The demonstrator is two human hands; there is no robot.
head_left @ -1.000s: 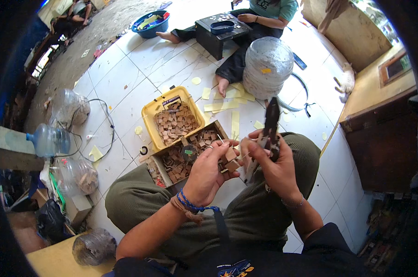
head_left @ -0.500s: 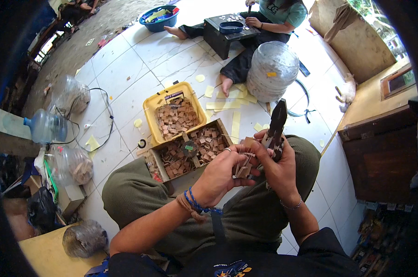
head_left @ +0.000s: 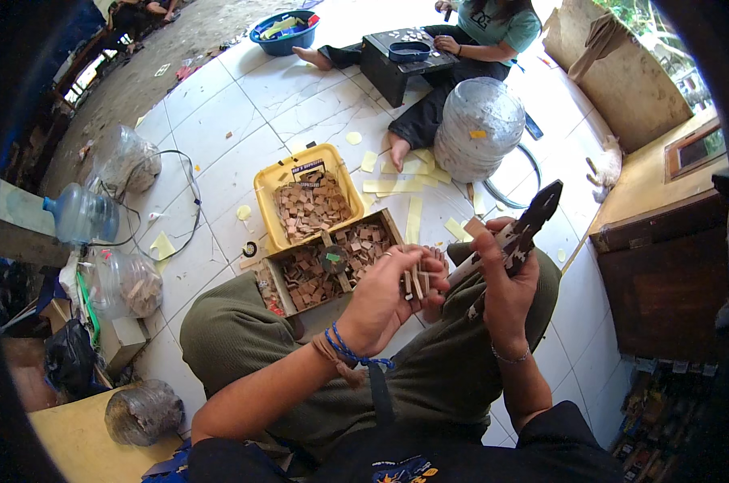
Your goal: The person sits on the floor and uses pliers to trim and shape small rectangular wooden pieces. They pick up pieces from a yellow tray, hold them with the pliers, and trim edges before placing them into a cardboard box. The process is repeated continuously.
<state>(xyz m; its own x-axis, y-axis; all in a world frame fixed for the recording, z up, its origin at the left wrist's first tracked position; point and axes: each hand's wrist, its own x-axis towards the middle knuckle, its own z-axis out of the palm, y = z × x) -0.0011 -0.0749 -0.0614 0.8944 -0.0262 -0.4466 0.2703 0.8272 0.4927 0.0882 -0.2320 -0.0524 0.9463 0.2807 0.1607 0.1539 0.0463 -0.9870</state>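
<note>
Left hand: the left hand is curled shut around a small stack of thin wooden tiles, held on edge over the lap, fingers wrapped from the left.
Right hand: the right hand is clamped on a pair of dark pliers-like cutters, handles in the palm, the tool's long end pointing up and to the right; 1 loose tile sits pinched at the thumb.
Where the work sits: tiles and tool meet just above the olive-green trousers, near the wooden tray of sorted pieces.
Doing it well: I'd say keep the stack squared in the left grip, feed 1 piece at a time, and hold the tool steady so nothing drops between the knees.
Look of the tiles: flat, small, squarish, pale to mid brown, raw wood, edges rough in places.
Supply: yellow plastic tub behind the tray, heaped with the same brown squares.
Nearby: another person sits across the white tiled floor, working at a low black box.
</note>
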